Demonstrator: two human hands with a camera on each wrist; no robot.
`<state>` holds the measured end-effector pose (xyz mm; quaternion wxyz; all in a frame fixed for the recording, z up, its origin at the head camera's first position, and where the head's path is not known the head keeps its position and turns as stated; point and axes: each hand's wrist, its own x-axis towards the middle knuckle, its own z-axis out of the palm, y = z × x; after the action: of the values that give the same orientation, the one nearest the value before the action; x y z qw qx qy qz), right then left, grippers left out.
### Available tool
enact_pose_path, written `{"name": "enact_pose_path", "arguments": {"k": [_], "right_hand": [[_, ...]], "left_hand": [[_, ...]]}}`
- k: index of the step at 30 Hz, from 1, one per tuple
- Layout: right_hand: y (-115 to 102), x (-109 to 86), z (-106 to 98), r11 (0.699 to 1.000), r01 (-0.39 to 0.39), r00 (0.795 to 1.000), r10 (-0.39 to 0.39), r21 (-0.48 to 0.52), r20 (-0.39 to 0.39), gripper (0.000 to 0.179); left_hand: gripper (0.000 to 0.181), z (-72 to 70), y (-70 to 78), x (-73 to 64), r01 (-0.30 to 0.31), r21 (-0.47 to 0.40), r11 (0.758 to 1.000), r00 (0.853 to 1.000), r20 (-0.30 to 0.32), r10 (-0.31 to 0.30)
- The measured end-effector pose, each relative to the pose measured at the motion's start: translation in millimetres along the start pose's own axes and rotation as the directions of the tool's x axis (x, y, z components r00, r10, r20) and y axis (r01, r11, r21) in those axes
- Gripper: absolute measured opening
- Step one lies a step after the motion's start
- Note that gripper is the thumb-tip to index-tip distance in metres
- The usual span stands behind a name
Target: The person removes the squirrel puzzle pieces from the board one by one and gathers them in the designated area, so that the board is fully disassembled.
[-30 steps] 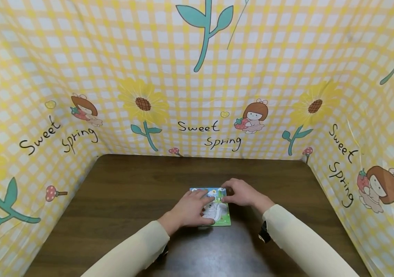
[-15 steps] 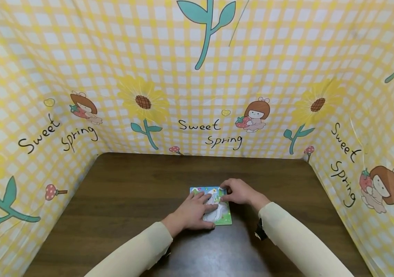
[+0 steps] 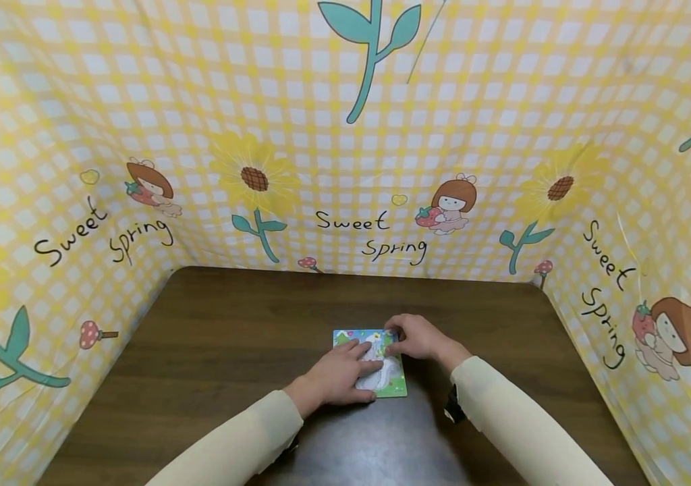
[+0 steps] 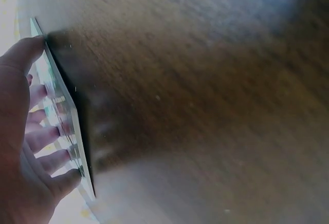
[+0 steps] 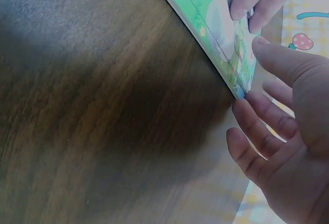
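A small flat puzzle board (image 3: pixel 391 387) lies on the table, printed with green grass, flowers and blue sky around a pale grey-white middle with thin seams. My left hand (image 3: pixel 339 374) rests on its left half with fingers spread, the thumb at the near edge. In the left wrist view the fingertips (image 4: pixel 61 157) press on the board's face. At the far right corner is my right hand (image 3: pixel 421 336), index finger and thumb bent and apart, touching along the right side. The right wrist view shows the index fingertip (image 5: pixel 252 98) right at the corner and the other fingers loosely curved.
The brown wooden table (image 3: pixel 230 317) has a rounded far edge. A yellow checked cloth (image 3: pixel 345 162) with flowers and lettering hangs around the back and both sides.
My left hand has shifted slightly right and nearer, uncovering more of the board's upper left. The right fingers stay around the far right corner, with the wrist moved a little left.
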<state>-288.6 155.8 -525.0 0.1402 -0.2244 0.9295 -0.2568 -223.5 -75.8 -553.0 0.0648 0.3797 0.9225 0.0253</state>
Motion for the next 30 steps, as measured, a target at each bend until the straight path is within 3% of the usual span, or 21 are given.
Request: {"name": "enact_pose_path", "arguments": {"k": [15,30], "right_hand": [[2,8.2,6,1.0,-0.019,1.0,0.019,-0.001,-0.005,0.04],[10,13.6,9,0.995,-0.069,0.997,0.07,0.065,-0.01,0.035]], "left_hand": [[0.067,-3.0,2.8,-2.2,0.008,0.022,1.0,1.0,0.005,-0.008],[0.067,-5.9,7.2,-0.4,0.021,0.047,0.999,0.999,0.033,-0.023]]}}
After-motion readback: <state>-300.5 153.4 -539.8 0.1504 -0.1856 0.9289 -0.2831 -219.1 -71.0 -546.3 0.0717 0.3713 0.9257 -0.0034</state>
